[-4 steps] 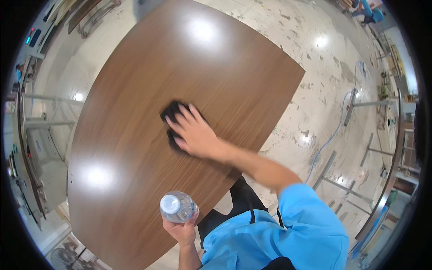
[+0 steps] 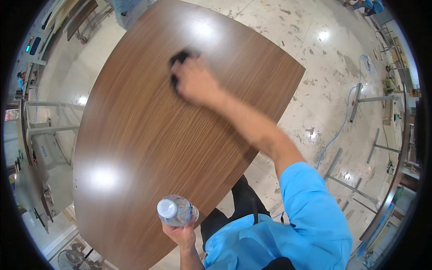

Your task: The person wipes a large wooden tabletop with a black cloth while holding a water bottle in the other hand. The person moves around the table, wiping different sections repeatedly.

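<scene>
Brown wood grain covers the desk, which fills the middle of the head view, with bowed long sides and bright glare near its far end and its left edge. On its far half lies a black cloth, under and just beside the right grip. Both are blurred, so I cannot tell whether those fingers are clamped on the cloth or merely laid over it. The right forearm reaches across the desk's right edge from a light blue sleeve. Lower down, the left grip is closed around a clear bottle near the desk's near right edge. The bottle's white cap faces up toward the camera; whether its base touches the desk is hidden. Dark trousers show between the blue shirt and the desk. To the right, a pale, blotched floor carries a blue cord and metal bars. At lower left stands a fan; at upper right, part of another person in blue.
</scene>
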